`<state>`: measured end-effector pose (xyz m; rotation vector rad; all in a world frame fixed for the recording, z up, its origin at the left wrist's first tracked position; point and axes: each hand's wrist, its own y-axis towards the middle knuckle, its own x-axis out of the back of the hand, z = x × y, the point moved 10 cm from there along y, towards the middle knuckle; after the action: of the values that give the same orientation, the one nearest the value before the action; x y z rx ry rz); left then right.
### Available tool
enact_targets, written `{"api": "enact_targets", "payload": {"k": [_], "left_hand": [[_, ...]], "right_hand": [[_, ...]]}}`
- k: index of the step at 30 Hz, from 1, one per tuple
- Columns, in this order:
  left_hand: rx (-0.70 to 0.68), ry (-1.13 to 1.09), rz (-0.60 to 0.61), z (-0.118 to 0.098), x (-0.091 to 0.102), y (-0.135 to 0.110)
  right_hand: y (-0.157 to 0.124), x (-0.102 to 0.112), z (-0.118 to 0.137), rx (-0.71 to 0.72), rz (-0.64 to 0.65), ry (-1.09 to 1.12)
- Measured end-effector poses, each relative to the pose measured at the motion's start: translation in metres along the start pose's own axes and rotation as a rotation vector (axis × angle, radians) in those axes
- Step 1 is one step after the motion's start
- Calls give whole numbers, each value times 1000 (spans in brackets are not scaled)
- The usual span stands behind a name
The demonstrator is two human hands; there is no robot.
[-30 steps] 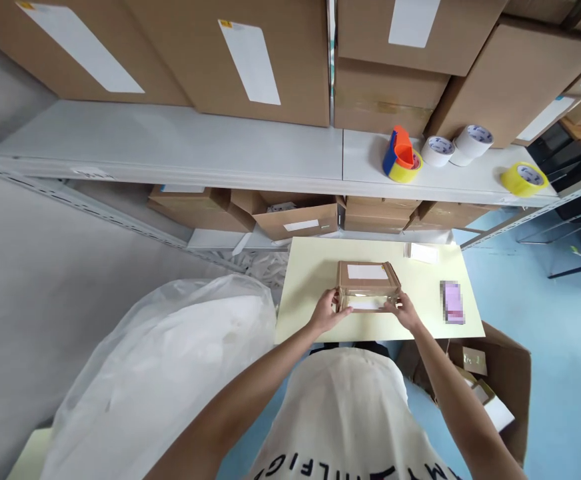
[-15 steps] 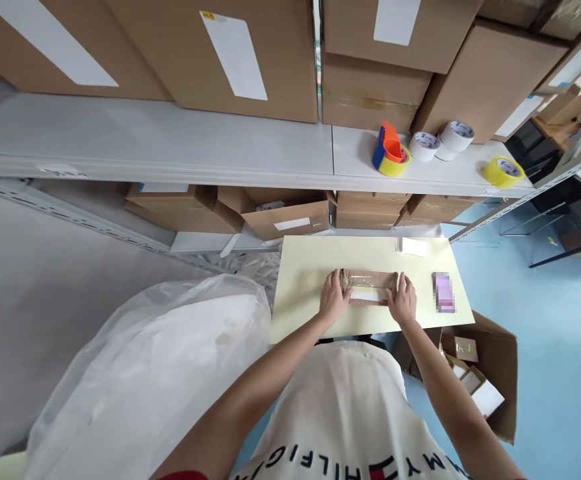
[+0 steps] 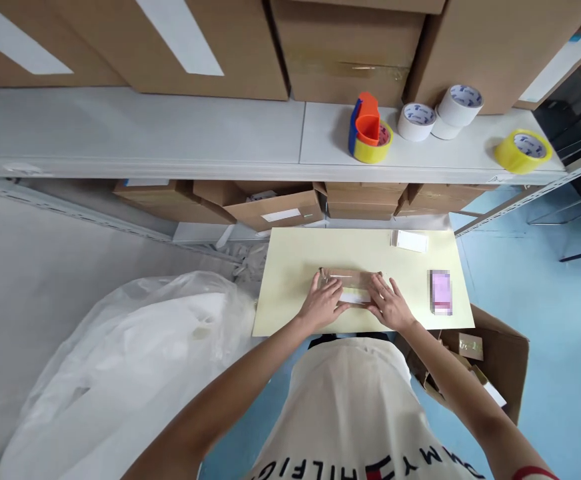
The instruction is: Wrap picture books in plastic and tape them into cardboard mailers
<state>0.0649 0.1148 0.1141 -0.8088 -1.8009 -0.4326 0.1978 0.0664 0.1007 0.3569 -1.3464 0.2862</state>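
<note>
A small cardboard box (image 3: 353,275), long and narrow, lies on the pale yellow tabletop (image 3: 295,250). Shiny clear tape covers its upper side, and a white label (image 3: 354,297) runs along the part nearer me. My left hand (image 3: 323,300) grips the left end, fingers over the top and thumb by the near edge. At the other end my right hand (image 3: 389,303) holds the box, its fingers spread across the top and its thumb low at the front. Both ends are partly hidden under my fingers.
Right of the box lies a blurred pink-purple item (image 3: 441,292); a white card (image 3: 410,241) is behind. An orange-blue tape dispenser (image 3: 368,123), white tape rolls (image 3: 417,121) and yellow tape (image 3: 523,151) stand on the shelf. An open carton (image 3: 503,360) sits below right, a plastic bag (image 3: 135,373) left.
My hands have shifted from the ends of the box inward onto its top. The box appears further left in view, while the camera view has also moved.
</note>
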Motion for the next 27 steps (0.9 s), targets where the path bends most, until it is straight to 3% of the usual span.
{"api": "enact_targets", "payload": {"k": [2,4,7,9,11,13,16,21,27], "left_hand": [[44,-69,-8,-4,8,20],[91,-123,7,-8,12,48],[165,-163,64,-11,8,100],[212,-178,105,-13,0,136],[262,-196,151,-12,-13,167],[324,-231,212,-7,-30,192],[408,-331,289,1,-57,213],[515,-496,394,9,-100,226],[625,-757,395,0,-133,240]], "right_hand": [[1,7,-39,-109,-53,35],[5,5,-98,-299,-62,52],[11,-18,-194,-562,53,48],[19,-39,-243,-609,161,55],[25,-58,-274,-604,229,73],[28,-72,-285,-559,257,93],[24,-80,-278,-481,239,105],[7,-78,-257,-369,253,141],[3,-73,-257,-269,202,235]]}}
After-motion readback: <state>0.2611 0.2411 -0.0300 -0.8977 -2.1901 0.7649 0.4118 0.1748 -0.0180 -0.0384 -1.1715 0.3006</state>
